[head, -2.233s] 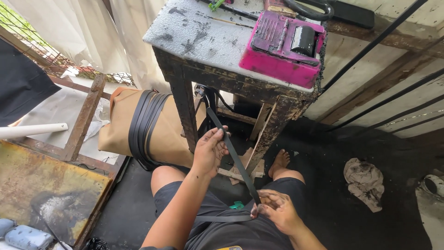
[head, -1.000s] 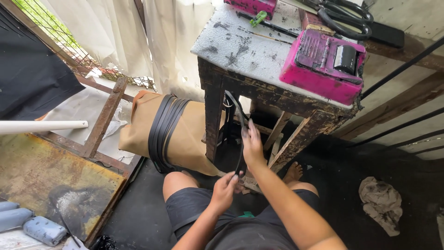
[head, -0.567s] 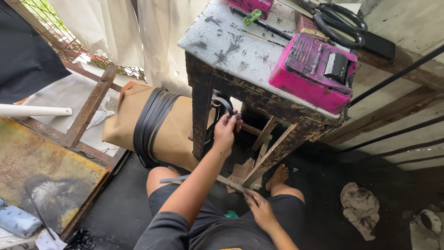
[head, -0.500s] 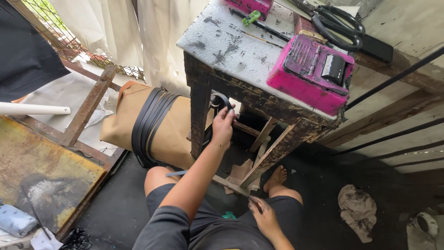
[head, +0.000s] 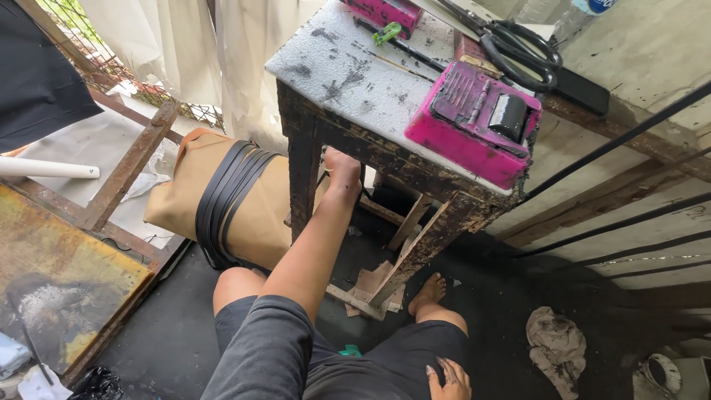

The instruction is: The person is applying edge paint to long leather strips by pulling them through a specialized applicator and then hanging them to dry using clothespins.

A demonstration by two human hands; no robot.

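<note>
Two hands in view, one person, seated on the floor under a small wooden counter (head: 348, 70).

Left hand (head: 342, 169): arm stretched forward and up, hand reaching in beneath the counter's front edge, just behind the front leg (head: 304, 178). Fingers go out of sight under the top, so grip cannot be told; nothing held is visible.

Right hand (head: 449, 379): low at frame bottom, resting flat on the right thigh, fingers spread and loose, holding nothing.

Nearest thing to the left hand: tan roll of material (head: 244, 200) lying on the floor just left of the counter leg. Long axis runs from upper left to lower right in the frame, near end tucked behind the forearm. Black straps (head: 226, 196) wrap around its middle, crossing the long axis.

On the counter top: pink box-shaped machine (head: 474, 122) at the right front corner, black scissors (head: 515, 44) behind it, small green piece (head: 386, 32) near the back.

Floor: crumpled rag (head: 555, 347) well to the right; bare foot (head: 427, 294) by the counter's angled brace.
</note>
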